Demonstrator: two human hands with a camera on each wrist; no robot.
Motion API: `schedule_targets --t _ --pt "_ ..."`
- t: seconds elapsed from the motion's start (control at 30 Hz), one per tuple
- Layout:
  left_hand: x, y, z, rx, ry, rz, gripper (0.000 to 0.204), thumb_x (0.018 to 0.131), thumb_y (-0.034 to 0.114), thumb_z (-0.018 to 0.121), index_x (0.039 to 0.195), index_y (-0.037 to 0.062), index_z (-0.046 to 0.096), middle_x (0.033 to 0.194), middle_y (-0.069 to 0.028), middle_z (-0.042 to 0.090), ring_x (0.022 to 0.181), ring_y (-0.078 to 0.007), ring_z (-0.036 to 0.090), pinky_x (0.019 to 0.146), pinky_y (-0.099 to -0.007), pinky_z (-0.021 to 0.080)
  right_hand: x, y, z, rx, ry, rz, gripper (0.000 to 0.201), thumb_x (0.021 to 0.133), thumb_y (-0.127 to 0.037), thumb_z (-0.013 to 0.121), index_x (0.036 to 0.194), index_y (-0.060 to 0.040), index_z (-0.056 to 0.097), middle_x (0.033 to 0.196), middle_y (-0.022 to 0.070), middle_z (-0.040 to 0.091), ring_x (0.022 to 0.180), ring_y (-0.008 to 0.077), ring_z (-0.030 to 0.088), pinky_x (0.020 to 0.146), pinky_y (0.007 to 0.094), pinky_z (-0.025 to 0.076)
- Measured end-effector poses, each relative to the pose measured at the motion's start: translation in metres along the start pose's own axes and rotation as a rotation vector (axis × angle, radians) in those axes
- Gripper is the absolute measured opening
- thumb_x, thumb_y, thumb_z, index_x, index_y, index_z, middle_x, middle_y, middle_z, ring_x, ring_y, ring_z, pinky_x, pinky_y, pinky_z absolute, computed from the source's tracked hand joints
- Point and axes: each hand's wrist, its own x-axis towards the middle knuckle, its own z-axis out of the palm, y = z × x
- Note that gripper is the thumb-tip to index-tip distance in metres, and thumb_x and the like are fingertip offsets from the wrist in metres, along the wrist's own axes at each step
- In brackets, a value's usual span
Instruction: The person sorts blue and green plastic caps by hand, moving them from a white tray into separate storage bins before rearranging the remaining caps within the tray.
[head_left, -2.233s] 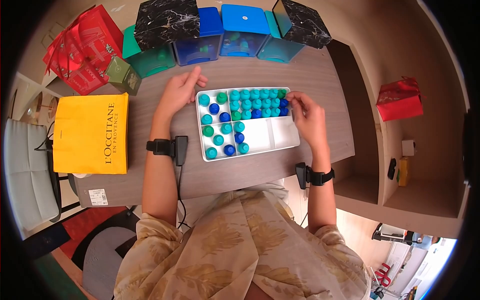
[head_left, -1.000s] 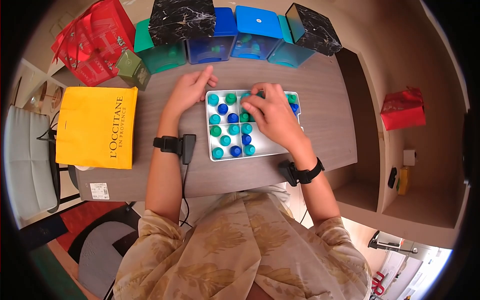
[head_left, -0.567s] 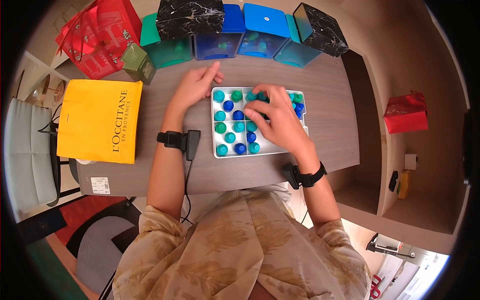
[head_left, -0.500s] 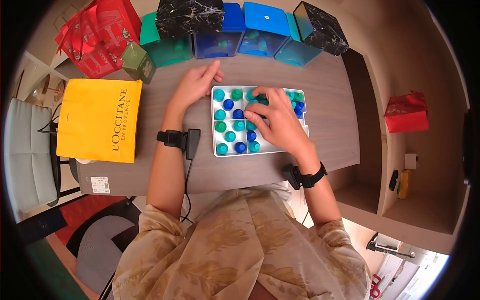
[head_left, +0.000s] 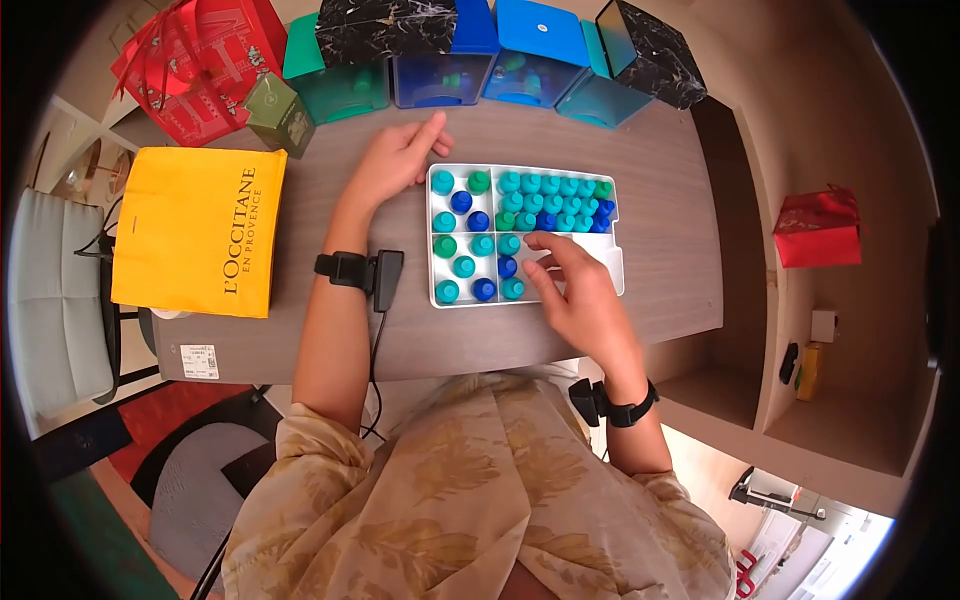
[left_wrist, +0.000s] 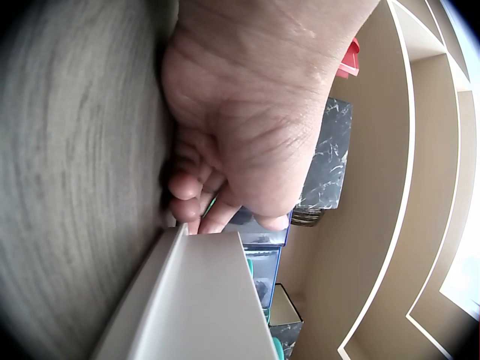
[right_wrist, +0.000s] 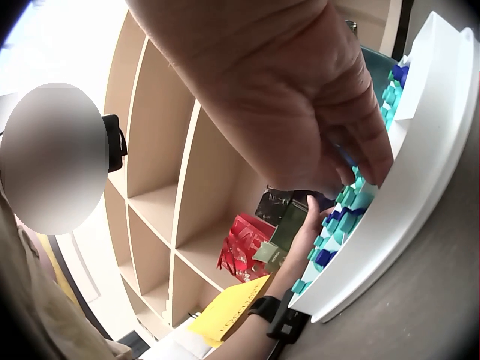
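A white compartment tray [head_left: 436, 240] holds small bottles with teal, green and blue caps. Its upper right compartment has tight rows of teal bottles [head_left: 532, 183] with several blue ones [head_left: 603, 208] at the right end. The right hand [head_left: 585, 300] hovers over the lower right compartment, thumb and index finger apart, beside a short column of bottles [head_left: 508, 267]; no held bottle shows. The left hand [head_left: 400, 155] rests on the table at the tray's upper left corner, its fingers loosely bent. In the left wrist view its fingertips are close to the tray wall [left_wrist: 210, 300].
Behind the tray stand lidded translucent bins [head_left: 437, 80] and black marbled boxes [head_left: 652, 55]. To the left are a yellow bag [head_left: 200, 232], a green box [head_left: 280, 113] and a red bag [head_left: 205, 70]. Another red bag [head_left: 817, 228] is at the right.
The right hand went from the tray's right end leftward over the upper rows, then down toward the lower right compartment, uncovering the rows. The left hand keeps its place by the tray.
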Motion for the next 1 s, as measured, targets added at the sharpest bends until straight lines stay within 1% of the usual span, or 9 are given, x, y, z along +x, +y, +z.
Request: schedule_targets --t 0.1,0.23,0.3,0.4,0.5,0.6,0.7,0.8,1.0 --pt "-0.001 0.001 0.000 0.007 -0.005 -0.005 0.062 0.109 0.057 0.053 0.108 0.0002 0.076 0.094 -0.0033 0.073 0.057 -0.0053 0.053 0.053 -0.0224 0.044 -0.002 -0.003 0.013 0.161 -0.043 0.082 0.034 0.101 -0.009 0.070 0.132 0.0029 0.063 0.116 0.0225 0.072 0.089 0.0301 0.074 0.078 0.0395 0.060" --pt "-0.001 0.002 0.000 0.006 0.001 -0.004 0.061 0.109 0.057 0.053 0.108 0.0004 0.076 0.093 -0.0029 0.073 0.057 -0.0053 0.053 0.053 -0.0224 0.044 0.000 0.004 0.016 0.107 -0.004 0.020 0.034 0.101 -0.008 0.069 0.133 0.0025 0.063 0.115 0.0226 0.072 0.089 0.0304 0.074 0.079 0.0399 0.060" --pt "-0.002 0.003 0.000 0.003 0.011 0.006 0.063 0.108 0.058 0.055 0.105 -0.0010 0.077 0.091 -0.0034 0.074 0.059 -0.0076 0.056 0.055 -0.0245 0.047 0.001 0.001 0.014 0.088 -0.002 0.022 0.034 0.101 -0.008 0.070 0.133 0.0013 0.063 0.115 0.0215 0.072 0.090 0.0310 0.074 0.080 0.0409 0.060" --pt "-0.003 0.003 0.000 -0.004 0.012 0.007 0.063 0.107 0.058 0.055 0.104 -0.0016 0.077 0.089 -0.0035 0.074 0.059 -0.0086 0.057 0.057 -0.0255 0.048 0.005 -0.016 0.008 -0.008 0.045 -0.042 0.032 0.098 -0.008 0.072 0.129 -0.0016 0.067 0.117 0.0192 0.071 0.098 0.0329 0.072 0.085 0.0423 0.059" --pt "-0.002 0.002 0.000 -0.014 0.002 0.006 0.063 0.107 0.058 0.055 0.104 -0.0016 0.076 0.089 -0.0034 0.074 0.059 -0.0085 0.057 0.056 -0.0255 0.048 0.016 -0.017 0.013 -0.151 0.079 -0.348 0.030 0.093 -0.006 0.076 0.122 -0.0037 0.071 0.118 0.0163 0.070 0.108 0.0350 0.068 0.090 0.0427 0.058" --pt "0.000 -0.001 0.000 -0.016 -0.004 0.008 0.064 0.107 0.059 0.055 0.105 -0.0016 0.076 0.090 -0.0036 0.074 0.059 -0.0086 0.056 0.056 -0.0253 0.048 0.022 -0.026 0.023 -0.095 -0.039 -0.364 0.027 0.089 -0.005 0.078 0.116 -0.0034 0.073 0.120 0.0144 0.069 0.113 0.0357 0.065 0.093 0.0431 0.056" --pt "0.001 -0.004 0.000 -0.029 -0.008 0.014 0.065 0.107 0.059 0.055 0.105 -0.0017 0.076 0.090 -0.0037 0.073 0.059 -0.0088 0.056 0.056 -0.0252 0.047 0.027 -0.024 0.030 -0.147 -0.109 -0.397 0.023 0.088 -0.005 0.078 0.111 -0.0027 0.074 0.115 0.0125 0.068 0.107 0.0346 0.067 0.088 0.0440 0.057" --pt "0.001 -0.003 -0.001 -0.028 -0.008 0.011 0.065 0.107 0.060 0.056 0.105 -0.0017 0.076 0.089 -0.0037 0.073 0.059 -0.0089 0.056 0.057 -0.0252 0.047 0.031 -0.029 0.029 -0.171 -0.220 -0.319 0.019 0.088 -0.004 0.077 0.106 -0.0030 0.075 0.110 0.0113 0.067 0.101 0.0337 0.068 0.084 0.0441 0.057" --pt "0.001 -0.001 0.000 -0.023 -0.013 0.013 0.064 0.107 0.060 0.055 0.104 -0.0013 0.076 0.089 -0.0036 0.073 0.059 -0.0093 0.056 0.057 -0.0253 0.048 0.040 -0.025 0.027 -0.200 -0.258 -0.437 0.018 0.088 -0.002 0.075 0.106 -0.0031 0.075 0.102 0.0113 0.067 0.092 0.0345 0.069 0.080 0.0438 0.057"
